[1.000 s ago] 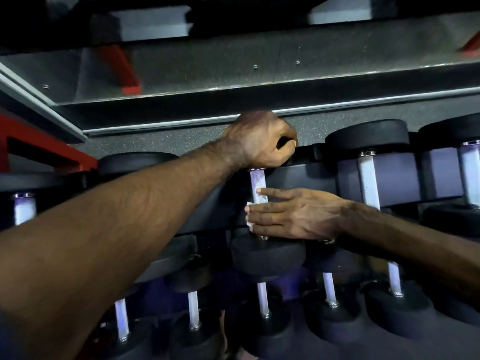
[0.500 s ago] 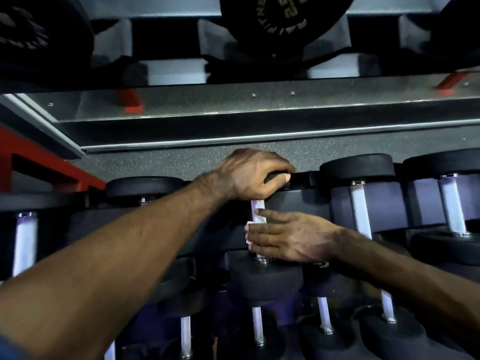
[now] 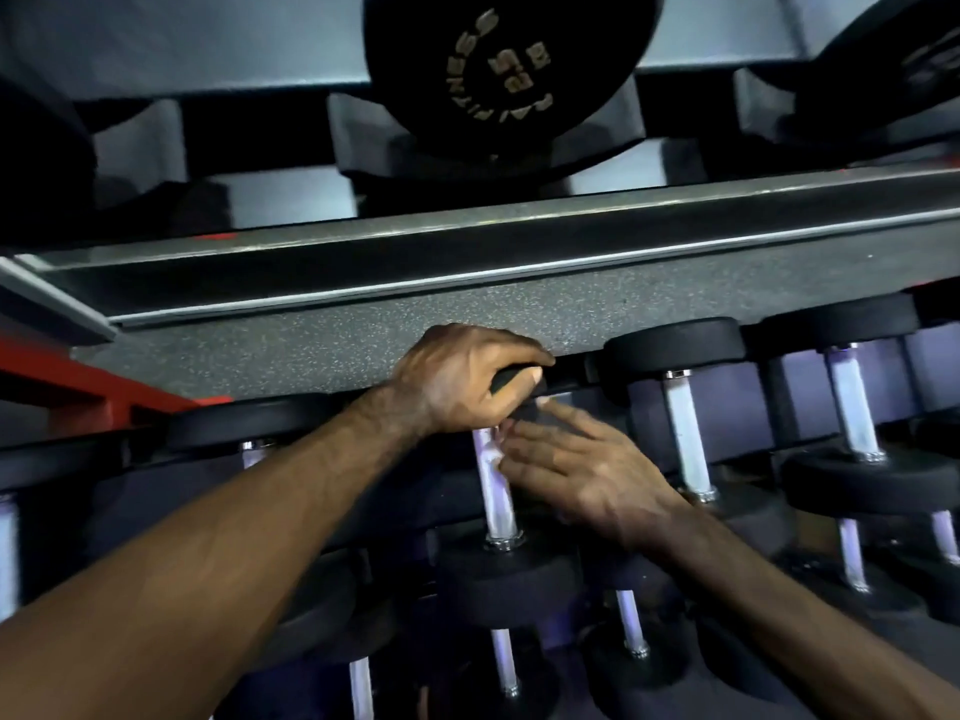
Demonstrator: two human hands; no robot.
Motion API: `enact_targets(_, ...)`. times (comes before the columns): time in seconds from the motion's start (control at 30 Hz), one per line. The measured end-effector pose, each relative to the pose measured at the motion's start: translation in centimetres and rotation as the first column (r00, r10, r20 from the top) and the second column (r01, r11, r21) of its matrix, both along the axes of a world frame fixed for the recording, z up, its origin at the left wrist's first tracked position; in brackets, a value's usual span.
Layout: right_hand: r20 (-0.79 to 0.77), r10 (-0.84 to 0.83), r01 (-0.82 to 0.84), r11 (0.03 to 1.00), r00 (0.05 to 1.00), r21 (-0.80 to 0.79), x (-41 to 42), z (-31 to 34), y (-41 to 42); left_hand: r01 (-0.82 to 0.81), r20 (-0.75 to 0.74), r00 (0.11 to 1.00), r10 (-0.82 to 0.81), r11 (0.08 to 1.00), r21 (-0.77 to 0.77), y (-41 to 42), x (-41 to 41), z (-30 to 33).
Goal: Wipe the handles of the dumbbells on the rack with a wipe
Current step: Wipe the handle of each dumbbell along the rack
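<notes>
Head view: left hand [image 3: 457, 379] clamped over far black head [image 3: 519, 379] of middle dumbbell, close under speckled shelf edge [image 3: 311, 340]. Right hand [image 3: 587, 470] with fingers extended against chrome handle [image 3: 493, 485], pressing pale wipe [image 3: 493, 441], barely visible. Neighbouring dumbbell [image 3: 680, 407] just beside right, narrow gap between.

one head-worn view looks forward and down, close over the dumbbell rack [image 3: 467, 283].
</notes>
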State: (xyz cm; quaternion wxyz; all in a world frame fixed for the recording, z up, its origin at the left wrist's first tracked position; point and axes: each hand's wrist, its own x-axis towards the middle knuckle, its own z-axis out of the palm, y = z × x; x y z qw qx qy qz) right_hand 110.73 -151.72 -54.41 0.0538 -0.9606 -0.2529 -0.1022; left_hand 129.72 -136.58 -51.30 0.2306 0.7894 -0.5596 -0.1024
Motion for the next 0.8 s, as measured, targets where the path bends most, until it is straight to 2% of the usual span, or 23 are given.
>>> enact_targets(0.07,-0.052,-0.258,0.263,0.947,0.965,0.185,-2.1,1.3,-1.2,-0.015,0.002,1.0,0.015,1.0,0.024,-0.2,-0.4,0.2)
enact_targets(0.1,-0.093,-0.412,0.42,0.856,0.906,0.302,-3.1,2.2,-1.8,-0.02,0.022,1.0,0.019,0.999,0.033,-0.3,-0.6,0.3)
enact_targets(0.13,-0.16,-0.56,0.567,0.699,0.813,0.435,-4.4,3.1,-2.8,-0.013,0.062,0.998,0.011,0.999,0.034,-0.7,-0.9,0.5)
enact_targets(0.2,-0.325,-0.74,0.72,0.299,0.589,0.626,-7.0,4.1,-5.2,0.042,0.15,0.988,-0.041,0.999,-0.003,-1.7,-1.8,0.7)
enact_targets(0.27,-0.494,-0.771,0.749,-0.034,0.402,0.662,-8.6,3.9,-8.1,0.096,0.163,0.983,-0.083,0.993,-0.075,-3.4,-3.1,0.9)
enact_targets(0.3,-0.58,-0.744,0.751,-0.165,0.331,0.639,-9.4,3.3,-9.7,0.098,0.134,0.988,-0.082,0.988,-0.117,-4.8,-3.8,0.9)
enact_targets(0.37,-0.744,-0.622,0.761,-0.353,0.243,0.544,-9.7,2.2,-12.1,0.053,0.042,0.998,-0.047,0.984,-0.172,-8.1,-4.9,0.7)
enact_targets(0.4,-0.799,-0.561,0.776,-0.396,0.218,0.49,-9.4,1.7,-12.9,0.018,-0.001,1.0,-0.019,0.983,-0.183,-9.8,-5.3,0.6)
enact_targets(0.47,-0.851,-0.477,0.83,-0.367,0.22,0.42,-8.5,0.8,-13.9,-0.053,-0.086,0.996,0.037,0.982,-0.183,-13.4,-6.0,0.4)
enact_targets(0.53,-0.874,-0.391,0.84,-0.336,0.287,0.426,-7.1,0.3,-14.4,-0.123,-0.169,0.981,0.096,0.98,-0.159,-16.7,-6.8,0.2)
enact_targets(0.6,-0.891,-0.281,0.817,-0.37,0.356,0.443,-6.1,-0.4,-14.8,-0.211,-0.236,0.954,0.182,0.972,-0.103,-19.8,-7.9,0.0)
enact_targets(0.67,-0.898,-0.189,0.817,-0.372,0.398,0.44,-5.4,-0.6,-14.6,-0.31,-0.227,0.928,0.296,0.95,-0.029,-21.1,-8.3,-0.5)
enact_targets(0.73,-0.92,-0.089,0.873,-0.291,0.382,0.391,-6.5,-0.6,-15.8,-0.41,-0.18,0.896,0.405,0.912,0.015,-22.2,-8.9,-1.1)
enact_targets(0.8,-0.952,0.039,0.939,-0.182,0.303,0.291,-7.5,-0.6,-16.9,-0.471,-0.166,0.871,0.463,0.882,-0.007,-22.2,-9.2,-1.5)
